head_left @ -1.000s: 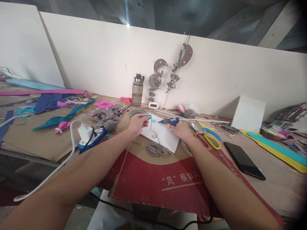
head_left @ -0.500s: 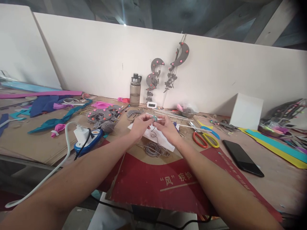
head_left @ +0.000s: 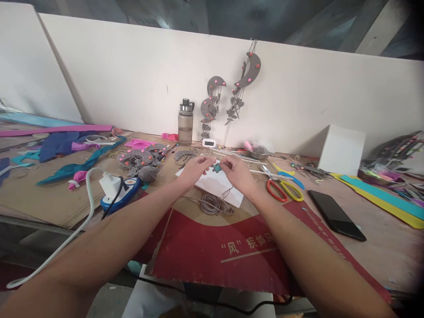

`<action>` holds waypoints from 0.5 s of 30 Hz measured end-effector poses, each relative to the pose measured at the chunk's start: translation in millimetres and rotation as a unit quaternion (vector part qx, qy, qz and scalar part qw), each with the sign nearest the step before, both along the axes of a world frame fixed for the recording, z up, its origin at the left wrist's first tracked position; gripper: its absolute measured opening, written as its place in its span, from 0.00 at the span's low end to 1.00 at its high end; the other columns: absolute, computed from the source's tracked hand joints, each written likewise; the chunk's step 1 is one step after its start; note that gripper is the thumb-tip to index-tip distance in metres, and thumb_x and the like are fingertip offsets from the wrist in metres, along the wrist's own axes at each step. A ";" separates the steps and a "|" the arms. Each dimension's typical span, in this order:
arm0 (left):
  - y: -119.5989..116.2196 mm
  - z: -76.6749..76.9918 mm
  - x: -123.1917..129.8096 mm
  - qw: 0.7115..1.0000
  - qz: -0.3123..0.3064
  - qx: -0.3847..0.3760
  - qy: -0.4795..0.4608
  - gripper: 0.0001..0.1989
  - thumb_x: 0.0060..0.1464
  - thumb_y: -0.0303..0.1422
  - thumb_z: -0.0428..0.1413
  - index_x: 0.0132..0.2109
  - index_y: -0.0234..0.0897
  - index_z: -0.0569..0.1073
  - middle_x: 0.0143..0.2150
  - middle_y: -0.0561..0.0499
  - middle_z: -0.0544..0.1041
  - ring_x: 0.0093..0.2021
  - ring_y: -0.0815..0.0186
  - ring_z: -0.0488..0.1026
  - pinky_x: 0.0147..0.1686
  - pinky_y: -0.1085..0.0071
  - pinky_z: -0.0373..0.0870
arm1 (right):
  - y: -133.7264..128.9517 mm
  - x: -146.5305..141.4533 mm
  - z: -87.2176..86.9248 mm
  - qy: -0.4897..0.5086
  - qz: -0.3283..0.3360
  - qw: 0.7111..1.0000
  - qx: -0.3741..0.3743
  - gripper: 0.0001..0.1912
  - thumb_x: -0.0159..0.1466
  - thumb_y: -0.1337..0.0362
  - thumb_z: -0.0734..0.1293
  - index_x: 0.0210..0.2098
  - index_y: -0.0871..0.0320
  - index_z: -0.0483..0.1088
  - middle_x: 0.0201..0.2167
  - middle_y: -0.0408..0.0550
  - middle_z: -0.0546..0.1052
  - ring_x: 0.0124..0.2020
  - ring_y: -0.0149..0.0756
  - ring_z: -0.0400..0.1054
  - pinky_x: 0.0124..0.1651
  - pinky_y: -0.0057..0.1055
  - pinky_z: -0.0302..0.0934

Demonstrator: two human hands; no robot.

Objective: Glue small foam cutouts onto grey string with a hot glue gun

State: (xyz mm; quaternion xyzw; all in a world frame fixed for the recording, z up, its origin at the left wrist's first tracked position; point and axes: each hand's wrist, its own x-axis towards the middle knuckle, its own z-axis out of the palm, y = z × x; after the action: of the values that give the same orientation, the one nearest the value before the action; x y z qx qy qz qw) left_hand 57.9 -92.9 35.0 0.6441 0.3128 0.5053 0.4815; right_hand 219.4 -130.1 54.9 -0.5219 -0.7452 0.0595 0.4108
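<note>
A small teal star-shaped piece [head_left: 217,168] is between my hands, above a white sheet of paper [head_left: 212,185]. My right hand [head_left: 236,171] pinches it at the fingertips, and a thin grey cord [head_left: 227,192] trails down below this hand. To its left, my left hand [head_left: 196,170] has thumb and fingers pressed together close to the piece; whatever is in that pinch is too small to make out. A loose coil of grey cord [head_left: 215,205] lies below the hands, on the cardboard at the paper's near edge.
Scissors [head_left: 281,189] and a black phone [head_left: 336,215] lie to the right. A water bottle [head_left: 185,122] and a small digital clock [head_left: 209,143] stand at the back. Left are a blue power strip [head_left: 122,194] and dotted grey felt shapes [head_left: 142,157]. Moon-shaped hangings [head_left: 250,70] are on the white board.
My hands have drawn slightly apart, leaving the teal piece in the gap by my right fingers. The cord that hung in a loop between the hands now trails under my right hand.
</note>
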 end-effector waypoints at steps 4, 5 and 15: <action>5.7 4.5 -6.8 0.996 0.005 0.020 0.084 0.13 0.47 0.41 0.59 0.28 0.34 0.77 0.24 0.51 0.72 0.23 0.72 0.62 0.22 0.76 0.58 | -3.9 -0.2 1.7 -0.092 0.017 0.994 0.055 0.07 0.61 0.70 0.59 0.31 0.59 0.69 0.32 0.46 0.68 0.34 0.33 0.63 0.40 0.30 0.56; 6.6 5.3 -8.3 0.995 -0.003 0.020 0.100 0.13 0.47 0.41 0.60 0.27 0.34 0.77 0.22 0.51 0.72 0.22 0.72 0.62 0.22 0.76 0.58 | -4.7 -0.7 1.6 -0.103 0.020 0.993 0.058 0.07 0.61 0.70 0.59 0.31 0.59 0.69 0.33 0.47 0.68 0.35 0.34 0.63 0.40 0.30 0.56; 5.3 5.8 -8.1 0.993 -0.073 -0.066 0.071 0.10 0.44 0.35 0.64 0.25 0.31 0.76 0.21 0.47 0.74 0.20 0.72 0.66 0.22 0.75 0.63 | -1.8 1.6 -1.1 -0.093 0.024 0.994 0.061 0.08 0.59 0.71 0.63 0.39 0.58 0.67 0.33 0.46 0.71 0.35 0.34 0.64 0.39 0.30 0.56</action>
State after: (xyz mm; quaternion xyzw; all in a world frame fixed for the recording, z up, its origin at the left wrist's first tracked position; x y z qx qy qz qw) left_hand 49.7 -87.6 40.8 0.6662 0.3314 0.4001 0.5350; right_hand 221.0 -131.9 53.8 -0.4810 -0.7946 -0.0252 0.3695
